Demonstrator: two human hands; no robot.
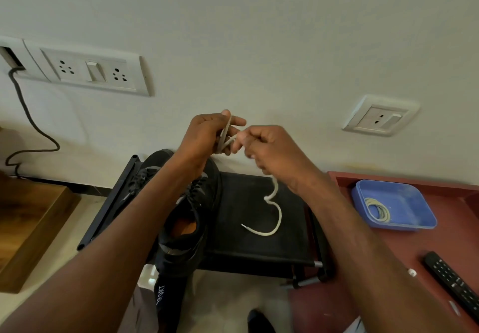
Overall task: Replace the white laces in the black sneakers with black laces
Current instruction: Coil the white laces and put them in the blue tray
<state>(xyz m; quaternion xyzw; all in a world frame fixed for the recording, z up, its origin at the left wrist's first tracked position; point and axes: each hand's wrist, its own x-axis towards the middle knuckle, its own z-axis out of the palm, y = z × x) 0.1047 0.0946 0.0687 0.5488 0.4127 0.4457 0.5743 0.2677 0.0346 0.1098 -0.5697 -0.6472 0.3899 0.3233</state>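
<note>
White lace point(275, 203) hangs free of the sneakers — its upper part is wound in loops around the fingers of the left hand point(204, 136), a short span runs across to the right hand point(269, 148), and the tail drops below that hand and curls over the stool point(259, 244), with its tip lying near the middle of the black seat. The left hand's fingers are spread slightly and carry the loops, the thumb pressing them in place; the right hand's fingers are curled and pinch the lace just beside the left fingertips. Both hands are raised above the seat's far edge, close to the wall.

Two black sneakers point(181, 229) sit at the seat's left edge, partly behind the left forearm. They appear to carry dark laces already, though the arm hides much of the eyelet rows. A second coiled white lace point(377, 209) lies in the blue tray point(409, 203) on the red table, at its near-left corner by the stool. A remote point(456, 283) lies at the table's near edge.

The lace looks light, limp and soft — it holds no shape by itself, so the coil will likely spring loose unless it is pinched across all the loops at once. The woven surface should give fair grip. The tail is best gathered by drawing it up through the right fingers, not by its stiff tip. A coiled bundle would probably be held at its middle, where the turns cross.
</note>
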